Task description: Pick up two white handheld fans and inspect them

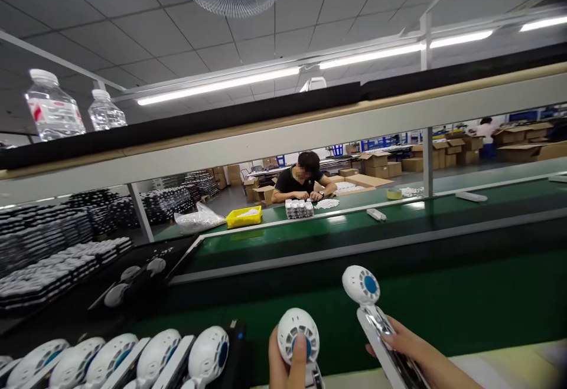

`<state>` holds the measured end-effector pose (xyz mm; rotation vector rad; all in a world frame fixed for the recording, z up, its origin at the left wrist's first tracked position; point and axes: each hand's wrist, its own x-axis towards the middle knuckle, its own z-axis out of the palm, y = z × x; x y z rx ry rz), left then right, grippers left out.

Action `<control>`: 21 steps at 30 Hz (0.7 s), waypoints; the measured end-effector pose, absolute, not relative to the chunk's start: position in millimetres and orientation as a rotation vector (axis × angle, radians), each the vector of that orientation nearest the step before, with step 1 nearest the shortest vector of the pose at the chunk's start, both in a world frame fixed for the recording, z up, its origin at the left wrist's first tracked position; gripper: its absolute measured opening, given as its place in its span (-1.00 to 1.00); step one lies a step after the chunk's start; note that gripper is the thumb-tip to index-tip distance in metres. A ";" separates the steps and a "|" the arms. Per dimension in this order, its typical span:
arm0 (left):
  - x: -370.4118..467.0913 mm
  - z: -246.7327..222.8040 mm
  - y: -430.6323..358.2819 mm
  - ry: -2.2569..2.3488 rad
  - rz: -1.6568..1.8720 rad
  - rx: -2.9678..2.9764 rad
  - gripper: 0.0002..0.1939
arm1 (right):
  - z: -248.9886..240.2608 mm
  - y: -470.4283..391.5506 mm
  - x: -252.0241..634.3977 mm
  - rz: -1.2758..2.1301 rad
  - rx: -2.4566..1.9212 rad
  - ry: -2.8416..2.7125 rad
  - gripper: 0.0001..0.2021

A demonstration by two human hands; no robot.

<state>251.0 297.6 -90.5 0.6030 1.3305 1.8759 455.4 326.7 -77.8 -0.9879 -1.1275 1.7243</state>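
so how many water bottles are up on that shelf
2. Both stand at the left end of the top shelf: the nearer bottle far left, the second bottle just right of it. Others may sit out of frame.

Left hand [287,365] w/ one handheld fan [298,334], left of right hand [405,347] w/ second fan [367,300]. Fan row [133,359] further left. Conveyor belt [443,312] behind; seated worker [302,179] beyond; bottles [66,111] on overhead shelf [283,135].

White fans [361,285], seemingly blue-centred
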 end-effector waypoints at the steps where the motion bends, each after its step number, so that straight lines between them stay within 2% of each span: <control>1: 247.6 -90.4 296.8 1.318 1.838 0.604 -0.33 | -75.4 317.0 454.3 1.781 -0.900 -0.975 -0.25; 5: 240.6 -89.3 293.5 1.288 1.706 0.651 -0.30 | -76.1 296.6 435.3 1.929 -0.791 -0.683 -0.39; 9: 240.7 -87.7 290.1 1.333 1.672 0.670 -0.34 | -94.2 295.6 415.1 1.914 -0.765 -0.722 -0.31; 17: 247.8 -74.6 280.3 1.477 1.661 0.786 -0.43 | -106.9 299.5 434.5 1.645 -0.901 -0.852 -0.15; 21: 257.3 -68.8 278.2 1.416 1.733 0.813 -0.40 | -126.4 307.2 453.4 1.397 -0.954 -0.872 -0.17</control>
